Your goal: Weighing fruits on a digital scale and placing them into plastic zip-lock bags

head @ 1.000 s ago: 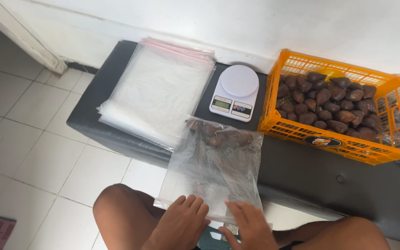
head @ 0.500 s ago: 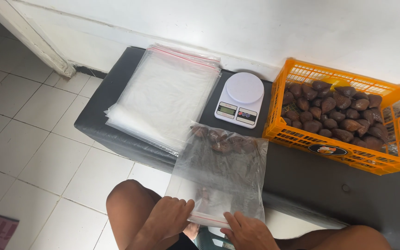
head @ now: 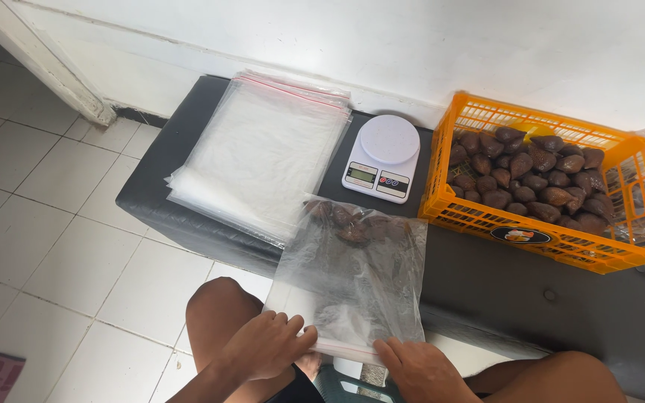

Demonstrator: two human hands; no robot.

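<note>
1. While both hands work at the near edge, the head view shows the left hand [head: 266, 347] pinching the zip strip of a clear plastic bag [head: 352, 283], fingers curled tight on its lower left corner.
2. Over on the other side, the right hand [head: 419, 369] presses down on the same strip, fingertips flat on the seal and thumb tucked under (how firmly it is closed is hard to tell, but it does have the bag's edge).
3. That bag lies across the front of the dark bench [head: 487, 291] and hangs over its edge toward the person's knees, with brown scaly fruit [head: 356, 224] bunched at its far end.
4. Just beyond the bag sits a white kitchen scale [head: 382, 157], nothing on its round plate.
5. Left of the scale, a stack of empty clear bags [head: 263, 157] lies flat on the bench.
6. Right of the scale, an orange plastic crate [head: 546, 239] holds more of the brown fruit, well apart from both hands.
</note>
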